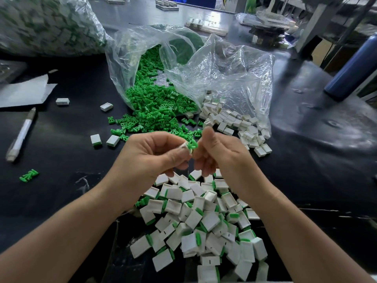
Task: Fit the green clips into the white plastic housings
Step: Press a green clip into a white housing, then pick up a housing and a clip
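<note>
The green clip (192, 144) sat in the air between the two hands, just above the near heap, its pale green head showing in the small gap where the fingertips met. Against its lower left edge was a sliver of white, which I took for the white housing (185, 146), though most of it was hidden by the fingers (175, 158). The left hand (151, 156) was curled round that white piece, thumb and forefinger pinching it. The right hand (221, 154) was curled too, its thumb upright and pressed to the clip's right side, so it seemed to hold the clip. Both hands touched the pair; neither was nearer. The clip appeared to stand up and a little to the right out of the white piece, so the push to seat it would likely run down and leftward, from the right hand toward the left. How deep it already sat could not be told.

Below the wrists lay a heap of finished housings (204, 221), each with a green edge showing. Beyond the hands a clear bag (224, 74) lay open on the dark desk (61, 160), spilling loose clips (151, 99) on the left and empty housings (234, 123) on the right. A few stray housings, one stray clip (29, 175), a pen (20, 135) and a sheet of paper (24, 90) lay to the left; a blue bottle (353, 66) stood at far right.
</note>
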Tool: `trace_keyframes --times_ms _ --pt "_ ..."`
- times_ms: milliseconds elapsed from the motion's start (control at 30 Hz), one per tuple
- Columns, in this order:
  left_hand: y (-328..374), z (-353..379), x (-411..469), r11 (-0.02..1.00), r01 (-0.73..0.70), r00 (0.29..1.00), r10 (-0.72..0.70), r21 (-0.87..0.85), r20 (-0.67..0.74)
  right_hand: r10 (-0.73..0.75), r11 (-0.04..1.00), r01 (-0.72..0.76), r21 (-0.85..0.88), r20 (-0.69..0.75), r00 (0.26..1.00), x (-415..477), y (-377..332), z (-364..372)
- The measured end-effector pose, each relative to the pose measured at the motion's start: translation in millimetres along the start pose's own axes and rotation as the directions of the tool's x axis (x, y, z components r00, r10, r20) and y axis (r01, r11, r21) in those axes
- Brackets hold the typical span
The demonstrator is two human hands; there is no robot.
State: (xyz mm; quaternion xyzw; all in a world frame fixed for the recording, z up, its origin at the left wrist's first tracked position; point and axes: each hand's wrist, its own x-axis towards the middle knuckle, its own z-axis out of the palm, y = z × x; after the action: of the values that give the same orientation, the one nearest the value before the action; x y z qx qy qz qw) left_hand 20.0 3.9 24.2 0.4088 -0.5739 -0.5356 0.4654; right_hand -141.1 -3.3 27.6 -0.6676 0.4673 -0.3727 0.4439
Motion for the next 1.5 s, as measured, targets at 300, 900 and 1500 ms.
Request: trace_keyframes --times_ms 300,900,1500 --pt "-1.9 0.0 0.7 0.993 -0.010 0.996 0.021 -0.114 0.088 0.185 0.850 -0.342 0.401 0.379 0.907 -0.9 -7.9 10.4" --pt "-2.8 3.6 1.4 0.983 -0.079 0.992 0.094 -0.168 0.081 0.220 0.906 -0.299 0.300 0.269 0.938 -6.7 -12.2 14.5" --pt "-0.4 3.4 -0.6 0.983 -0.025 0.991 0.049 -0.182 0.128 0.226 0.827 -0.397 0.398 0.413 0.882 -3.9 -10.7 14.6"
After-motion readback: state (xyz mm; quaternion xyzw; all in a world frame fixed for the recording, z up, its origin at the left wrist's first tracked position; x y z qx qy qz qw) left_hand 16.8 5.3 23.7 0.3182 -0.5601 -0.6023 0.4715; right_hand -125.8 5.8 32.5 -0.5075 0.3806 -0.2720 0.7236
